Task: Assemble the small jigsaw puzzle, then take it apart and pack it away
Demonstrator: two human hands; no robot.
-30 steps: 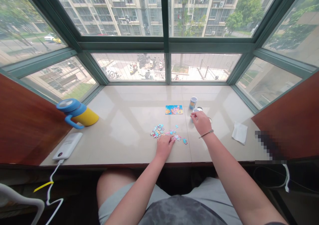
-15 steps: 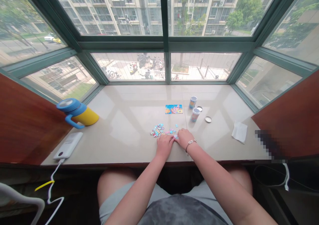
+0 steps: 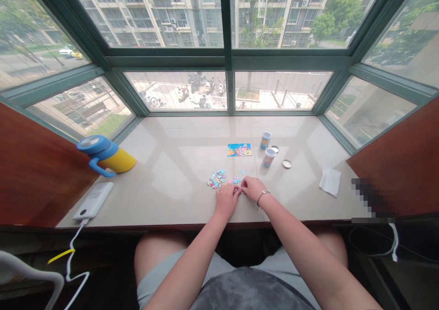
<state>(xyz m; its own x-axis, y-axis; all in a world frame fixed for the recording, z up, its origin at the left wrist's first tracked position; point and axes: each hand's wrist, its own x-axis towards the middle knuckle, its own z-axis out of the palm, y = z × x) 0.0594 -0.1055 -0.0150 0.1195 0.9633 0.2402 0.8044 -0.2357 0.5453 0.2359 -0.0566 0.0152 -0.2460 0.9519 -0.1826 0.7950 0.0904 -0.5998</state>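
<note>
Because the left hand [image 3: 227, 199] and right hand [image 3: 253, 189] cover the spot where their fingertips come together, I cannot tell whether either pinches anything. Loose puzzle pieces [image 3: 216, 179] lie just beyond that grip and to its left; the picture card [image 3: 239, 150] lies farther beyond.

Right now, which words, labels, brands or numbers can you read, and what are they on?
No text can be read here.
Near can, far can: printed sides, too small to read.
White device: any lettering too small.
Picture card: colourful print, no legible words.
Puzzle pieces: no legible words.
</note>
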